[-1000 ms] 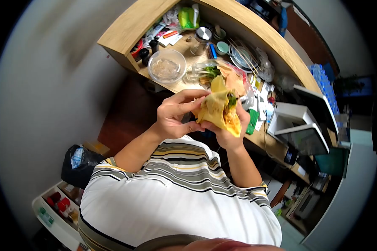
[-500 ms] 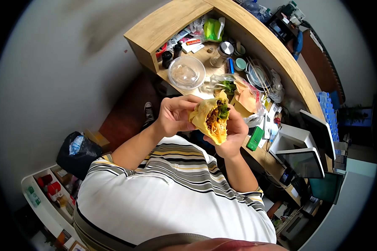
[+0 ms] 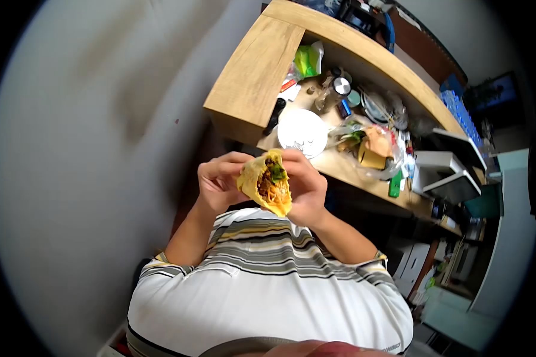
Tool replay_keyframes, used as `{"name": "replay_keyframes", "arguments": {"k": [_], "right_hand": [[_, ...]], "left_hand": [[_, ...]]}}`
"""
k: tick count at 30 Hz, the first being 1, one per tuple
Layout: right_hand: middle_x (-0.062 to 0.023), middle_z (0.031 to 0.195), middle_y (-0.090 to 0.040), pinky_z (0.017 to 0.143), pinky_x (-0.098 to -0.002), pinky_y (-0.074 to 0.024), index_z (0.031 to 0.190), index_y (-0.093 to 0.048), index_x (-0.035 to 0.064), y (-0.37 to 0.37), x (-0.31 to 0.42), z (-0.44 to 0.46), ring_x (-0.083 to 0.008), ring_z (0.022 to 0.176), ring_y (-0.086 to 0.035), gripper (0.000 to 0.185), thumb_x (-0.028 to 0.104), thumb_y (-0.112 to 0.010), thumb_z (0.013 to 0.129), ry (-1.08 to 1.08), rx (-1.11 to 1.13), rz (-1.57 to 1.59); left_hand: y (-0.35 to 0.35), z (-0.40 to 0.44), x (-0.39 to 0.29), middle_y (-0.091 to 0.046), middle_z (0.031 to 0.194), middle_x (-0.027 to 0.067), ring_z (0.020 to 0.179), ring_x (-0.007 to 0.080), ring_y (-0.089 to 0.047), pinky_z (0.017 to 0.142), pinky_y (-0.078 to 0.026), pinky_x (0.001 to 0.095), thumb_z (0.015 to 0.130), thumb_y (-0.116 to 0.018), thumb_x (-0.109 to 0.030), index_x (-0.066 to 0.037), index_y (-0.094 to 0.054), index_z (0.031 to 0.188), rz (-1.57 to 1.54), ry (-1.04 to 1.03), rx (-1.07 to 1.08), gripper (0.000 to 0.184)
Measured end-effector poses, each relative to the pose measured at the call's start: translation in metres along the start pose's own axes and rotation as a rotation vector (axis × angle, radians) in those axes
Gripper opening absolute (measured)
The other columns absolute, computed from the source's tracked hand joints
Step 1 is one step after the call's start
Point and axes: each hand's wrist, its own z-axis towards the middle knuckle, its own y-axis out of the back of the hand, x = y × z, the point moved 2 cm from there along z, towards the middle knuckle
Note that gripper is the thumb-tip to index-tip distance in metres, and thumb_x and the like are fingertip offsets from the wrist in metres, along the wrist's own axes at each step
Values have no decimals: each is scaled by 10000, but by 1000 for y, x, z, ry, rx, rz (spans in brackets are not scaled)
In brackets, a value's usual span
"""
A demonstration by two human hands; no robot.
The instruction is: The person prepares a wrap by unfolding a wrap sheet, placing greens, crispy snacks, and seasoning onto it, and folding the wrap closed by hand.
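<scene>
A yellow wrap (image 3: 265,185) is held between my two hands in front of the striped shirt. Its open, bitten-looking end faces up at me and shows green leaves, orange shreds and dark filling. My left hand (image 3: 218,180) pinches the wrap's left side with its fingers closed. Around the right side curl the fingers of my right hand (image 3: 308,189). Just beyond the wrap, a round bowl (image 3: 302,130) on the desk shines almost pure white in the glare.
On the curved wooden desk (image 3: 344,168) stand a lidded glass jar (image 3: 332,96), a plastic bag (image 3: 356,128) with brown paper and greens, and a green box (image 3: 395,184). Monitors (image 3: 452,189) stand to the right. A grey wall (image 3: 101,178) runs along the left.
The view has swung left, so the desk and its things sit further right. Both hands, still on the wrap, appear further left. The bowl now looks white with glare.
</scene>
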Motion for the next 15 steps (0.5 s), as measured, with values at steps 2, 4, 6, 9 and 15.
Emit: {"name": "replay_keyframes", "arguments": {"k": [2, 4, 6, 9, 15], "right_hand": [[-149, 1203, -517, 867, -280, -507, 1135, -575, -21, -32, -13, 14, -177, 1054, -567, 479, 0, -794, 710, -34, -31, 7], [-138, 1182, -516, 872, -280, -502, 1144, -569, -17, -63, -21, 28, -175, 1046, -565, 491, -5, -794, 709, -26, -76, 1], [-137, 1172, -516, 889, -296, -502, 1154, -560, -26, -82, -21, 38, -185, 1055, -565, 506, -20, -790, 703, -17, -131, -53], [-129, 1142, -548, 932, -323, -416, 1137, -559, -39, -98, -22, 51, -209, 1059, -530, 494, -19, -776, 694, -78, -205, -104], [-128, 1162, -512, 950, -318, -459, 1164, -537, -58, -100, -32, 81, -202, 1085, -563, 444, -39, -716, 758, -75, -200, -172]], "left_hand": [[31, -2, -24, -596, 1184, 234, 1066, 261, -613, 901, -507, 351, 689, -736, 98, -7, -654, 1142, 1, 49, -8, 472], [58, 2, -43, -591, 1194, 228, 1092, 260, -597, 929, -491, 359, 719, -745, 60, -2, -641, 1150, -30, 77, 14, 447], [75, 8, -55, -582, 1208, 227, 1112, 262, -585, 957, -472, 364, 742, -760, 17, 1, -628, 1152, -72, 122, 34, 432], [89, 18, -60, -593, 1198, 198, 1092, 230, -590, 929, -486, 352, 755, -760, 3, 28, -598, 1154, -109, 138, 11, 431], [99, 41, -59, -612, 1168, 125, 1070, 177, -590, 944, -467, 325, 763, -776, -29, 28, -510, 1243, -114, 132, -83, 551]]}}
